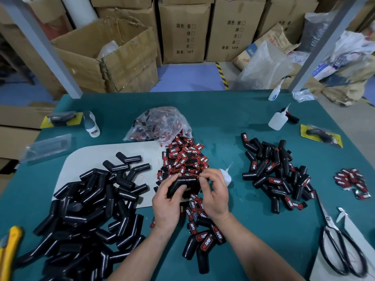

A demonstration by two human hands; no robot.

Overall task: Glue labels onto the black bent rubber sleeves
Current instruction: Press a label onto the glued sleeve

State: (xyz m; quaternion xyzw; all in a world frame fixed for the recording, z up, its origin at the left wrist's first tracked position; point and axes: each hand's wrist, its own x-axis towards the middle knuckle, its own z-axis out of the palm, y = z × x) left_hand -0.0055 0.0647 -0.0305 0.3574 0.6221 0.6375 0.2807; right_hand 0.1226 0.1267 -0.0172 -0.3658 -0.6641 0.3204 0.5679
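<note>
The green table (223,110) is carrying the whole job. Largest on it, the unlabelled pile (87,209) of black bent sleeves is lying at the left, partly spilling over a pale board (85,159); none of these is showing a label. Next in size, the finished pile (278,175) is sitting at the right, well apart, with many of its sleeves showing red-and-black labels. Between the two, the label heap (185,157) is spilling out of a clear bag (160,122) toward the hands, with plenty of loose labels in it. A near group (205,244) of a few labelled sleeves is lying just in front of the wrists.

The left hand (166,201) is gripping one sleeve (182,184) over the near edge of the heap, fingers curled over its top and thumb pressing from below. The right hand (215,193) is working at the sleeve's right end, fingers curled in and pinching there; whether a label is between them I cannot tell. The side of the sleeve facing the camera is showing no label. A glue bottle (226,175) is sitting just behind the right hand, partly hidden.

Judging by the piles, the work is looking well short of done: the unlabelled pile is outweighing the finished one.
</note>
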